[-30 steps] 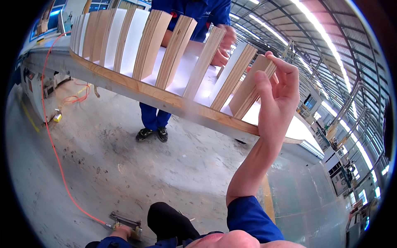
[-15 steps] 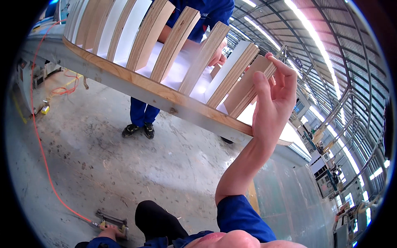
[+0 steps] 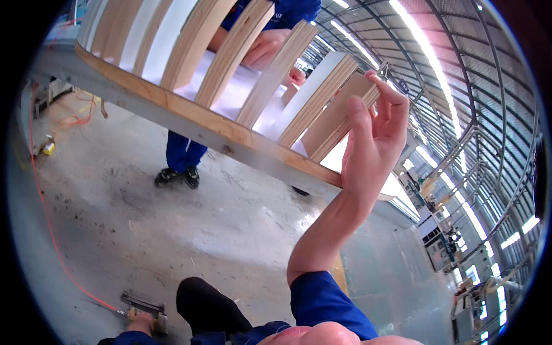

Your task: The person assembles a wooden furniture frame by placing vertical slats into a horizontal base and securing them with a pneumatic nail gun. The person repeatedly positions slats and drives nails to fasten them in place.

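Meanwhile, the right hand [image 3: 376,129] stays pinched on the end slat [image 3: 336,113], thumb on its left face and fingers over the far side, as a second ago. That slat stands near the right end of the base panel [image 3: 215,121], its foot close to the long wooden near edge. What differs is across the panel's far edge: one hand of the co-worker [image 3: 267,47] now shows between the fourth and third slats from the right, where earlier both hands were farther right. Low down, the left hand [image 3: 142,319] remains wrapped around the air tool [image 3: 159,323], with its orange hose [image 3: 56,251] attached.
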`<action>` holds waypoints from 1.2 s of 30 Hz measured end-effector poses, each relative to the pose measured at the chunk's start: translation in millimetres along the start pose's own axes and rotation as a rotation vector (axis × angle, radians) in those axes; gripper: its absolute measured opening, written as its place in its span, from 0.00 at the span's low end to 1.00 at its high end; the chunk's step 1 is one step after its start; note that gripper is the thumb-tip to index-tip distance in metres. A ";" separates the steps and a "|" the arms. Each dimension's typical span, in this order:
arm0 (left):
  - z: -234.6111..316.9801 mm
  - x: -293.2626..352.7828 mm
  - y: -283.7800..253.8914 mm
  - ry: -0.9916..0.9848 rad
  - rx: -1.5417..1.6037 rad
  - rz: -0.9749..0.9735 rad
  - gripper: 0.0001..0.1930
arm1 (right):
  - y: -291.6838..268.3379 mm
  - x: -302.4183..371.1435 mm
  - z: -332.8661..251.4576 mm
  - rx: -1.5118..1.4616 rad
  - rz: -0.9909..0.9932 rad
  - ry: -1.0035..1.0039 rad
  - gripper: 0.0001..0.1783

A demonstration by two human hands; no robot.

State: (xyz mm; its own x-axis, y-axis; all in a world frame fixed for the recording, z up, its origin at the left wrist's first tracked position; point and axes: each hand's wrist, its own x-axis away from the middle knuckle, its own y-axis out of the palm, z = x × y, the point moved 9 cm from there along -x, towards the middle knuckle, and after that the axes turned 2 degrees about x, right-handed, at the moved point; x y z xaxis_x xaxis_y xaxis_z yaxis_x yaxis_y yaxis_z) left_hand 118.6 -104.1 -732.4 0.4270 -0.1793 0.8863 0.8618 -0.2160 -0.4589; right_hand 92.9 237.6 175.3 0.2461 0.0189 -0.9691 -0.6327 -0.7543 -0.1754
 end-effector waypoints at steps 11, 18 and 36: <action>1.5 1.5 0.3 -0.010 0.028 -0.048 0.44 | 1.3 5.3 -4.6 -0.026 0.035 0.050 0.18; 4.3 7.6 -11.0 -0.007 0.044 -0.050 0.46 | -1.1 2.2 -1.2 -0.022 0.036 0.055 0.18; 4.7 9.9 -15.6 -0.016 0.013 -0.073 0.50 | -0.3 4.8 1.6 -0.071 0.006 0.017 0.17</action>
State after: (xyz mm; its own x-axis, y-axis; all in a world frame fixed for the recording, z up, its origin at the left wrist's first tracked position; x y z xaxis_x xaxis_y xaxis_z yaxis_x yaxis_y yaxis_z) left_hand 110.7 -98.0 -716.2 0.3673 -0.1483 0.9182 0.8942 -0.2153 -0.3925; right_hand 93.0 239.0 170.4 0.2553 0.0035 -0.9669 -0.5809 -0.7988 -0.1563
